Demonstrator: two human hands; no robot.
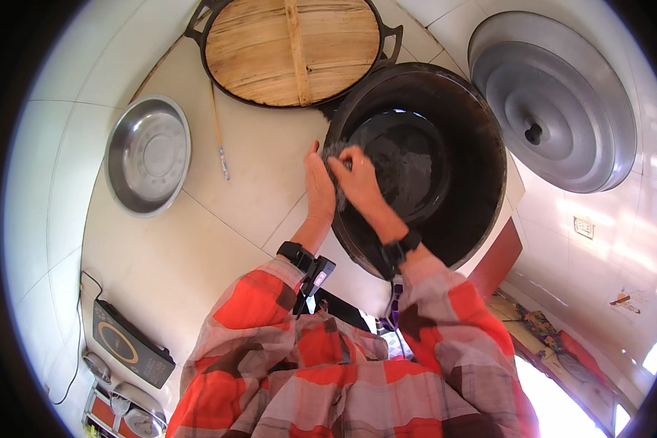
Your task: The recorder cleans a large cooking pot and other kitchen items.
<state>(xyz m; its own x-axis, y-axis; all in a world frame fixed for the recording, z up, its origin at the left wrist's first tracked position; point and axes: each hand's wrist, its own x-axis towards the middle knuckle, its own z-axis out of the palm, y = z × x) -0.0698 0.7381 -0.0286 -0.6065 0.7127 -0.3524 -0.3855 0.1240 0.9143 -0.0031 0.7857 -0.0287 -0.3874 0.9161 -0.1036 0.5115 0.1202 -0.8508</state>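
Note:
A large dark pot (471, 164) with some water at its bottom stands before me. Both hands are at its left rim. My right hand (358, 178) pinches a grey scouring pad (339, 150), which looks like steel wool, at the rim. On the rim's outer side, my left hand (320, 178) lies upright with the fingers pointing away from me, its palm turned to the pot and close to the pad. Whether the left hand grips the pad or only the rim cannot be told. Both wrists wear black straps.
Beyond stands an iron wok with a round wooden lid (257, 55). A metal basin (183, 159) and a thin stick (217, 120) lie on the tiled counter (241, 208) at left. A large metal lid (569, 109) leans at the right wall. An induction cooker (131, 345) sits at lower left.

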